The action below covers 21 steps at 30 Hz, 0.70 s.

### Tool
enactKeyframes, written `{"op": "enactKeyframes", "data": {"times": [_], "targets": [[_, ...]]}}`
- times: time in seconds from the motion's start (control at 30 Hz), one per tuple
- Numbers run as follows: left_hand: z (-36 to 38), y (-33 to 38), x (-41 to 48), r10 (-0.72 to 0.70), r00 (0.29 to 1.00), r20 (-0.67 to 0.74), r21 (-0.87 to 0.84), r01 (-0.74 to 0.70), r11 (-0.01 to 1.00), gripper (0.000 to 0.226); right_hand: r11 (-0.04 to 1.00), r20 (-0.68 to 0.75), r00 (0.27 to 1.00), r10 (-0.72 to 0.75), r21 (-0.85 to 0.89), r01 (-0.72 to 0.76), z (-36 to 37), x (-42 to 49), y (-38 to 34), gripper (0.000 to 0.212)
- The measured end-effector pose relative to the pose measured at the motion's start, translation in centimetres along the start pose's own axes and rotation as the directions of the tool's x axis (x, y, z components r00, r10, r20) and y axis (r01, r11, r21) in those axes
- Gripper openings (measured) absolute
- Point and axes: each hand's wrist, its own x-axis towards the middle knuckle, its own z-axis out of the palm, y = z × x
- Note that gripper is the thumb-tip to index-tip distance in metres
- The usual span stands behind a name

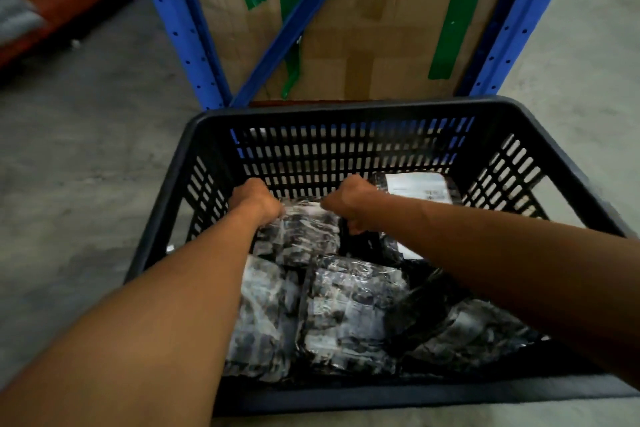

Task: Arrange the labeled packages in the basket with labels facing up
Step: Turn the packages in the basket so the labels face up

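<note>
1. You are placing a package [304,229] at the 12 o'clock end of the basket [346,107].
2. Your left hand [254,199] and right hand [349,204] each hold a closed grip on its far edge.
3. Next, likely lay it flat, label upward; its label is not legible here.
4. A labeled package [419,185] lies at 1 o'clock, label up.

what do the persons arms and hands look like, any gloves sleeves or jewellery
Both arms are bare from the bottom edge of the picture to the hands: no sleeves show. The left hand and right hand wear no gloves, and no watch, bracelet or ring is visible on either wrist. The fingers curl out of view, so rings cannot be ruled out fully.
</note>
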Motion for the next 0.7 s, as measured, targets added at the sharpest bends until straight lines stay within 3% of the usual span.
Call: {"op": "enactKeyframes", "data": {"times": [0.07, 0.2, 0.3, 0.4, 0.6, 0.7], "targets": [[0.1, -2.0, 0.8, -0.018, 0.998, 0.065, -0.015, 0.019, 1.0, 0.055, 0.999, 0.093, 0.996, 0.016, -0.052, -0.011, 2.3, 0.9, 0.1, 0.029], [2.0, -4.1, 2.4, -0.042, 0.987, 0.157, -0.06, 0.052, 0.997, 0.054, 0.976, -0.012, 0.995, 0.103, -0.193, -0.104, 4.9, 2.7, 0.6, 0.063], [3.2, -4.2, 3.4, -0.038, 0.946, 0.322, -0.089, 0.07, 0.994, 0.081, 0.951, 0.013, 0.982, 0.187, -0.253, -0.177, 5.6, 3.7, 1.2, 0.091], [3.8, -4.0, 4.1, -0.029, 0.923, 0.384, -0.067, 0.059, 0.996, 0.098, 0.968, 0.11, 0.962, 0.251, -0.059, -0.246, 5.6, 4.1, 2.1, 0.087], [4.1, -2.8, 3.5, -0.073, 0.946, 0.317, -0.037, 0.089, 0.995, 0.096, 0.985, 0.16, 0.974, 0.163, 0.029, -0.17, 4.8, 3.6, 2.4, 0.065], [2.3, -2.0, 2.9, -0.051, 0.949, 0.312, -0.003, 0.055, 0.998, 0.105, 0.982, 0.112, 0.979, 0.172, 0.058, -0.179, 3.7, 2.7, 1.8, 0.087]]}}
